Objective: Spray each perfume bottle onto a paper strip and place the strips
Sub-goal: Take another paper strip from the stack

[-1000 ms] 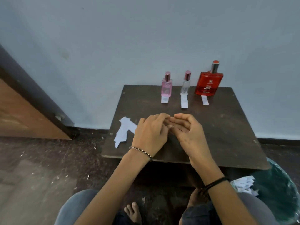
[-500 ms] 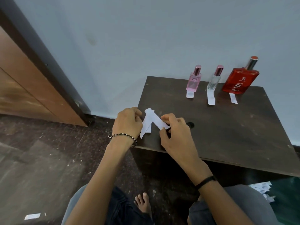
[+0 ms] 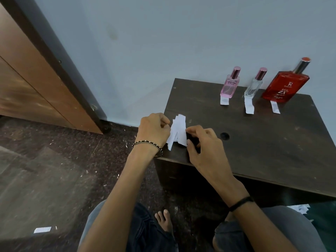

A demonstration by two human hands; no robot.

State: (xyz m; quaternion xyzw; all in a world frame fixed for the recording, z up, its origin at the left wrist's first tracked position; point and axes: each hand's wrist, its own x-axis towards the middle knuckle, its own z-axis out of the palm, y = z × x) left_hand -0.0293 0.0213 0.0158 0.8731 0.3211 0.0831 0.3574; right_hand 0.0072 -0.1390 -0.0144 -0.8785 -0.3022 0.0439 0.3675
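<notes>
Fingers [image 3: 191,129]: curled, pinching loose paper strips [image 3: 179,129]; left hand [image 3: 153,130] at pile's 9 o'clock, right hand [image 3: 204,144] at 3. Pile: table [image 3: 263,146], 8 o'clock corner. Change: both hands shifted here from table centre. Perfume bottles [image 3: 254,86], 1 o'clock, each already fronted by a placed strip [image 3: 249,107]; spares likely being tidied.

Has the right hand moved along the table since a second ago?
Yes. The right hand has shifted left along the table, from in front of the clear bottle to the loose paper strips near its left edge.
</notes>
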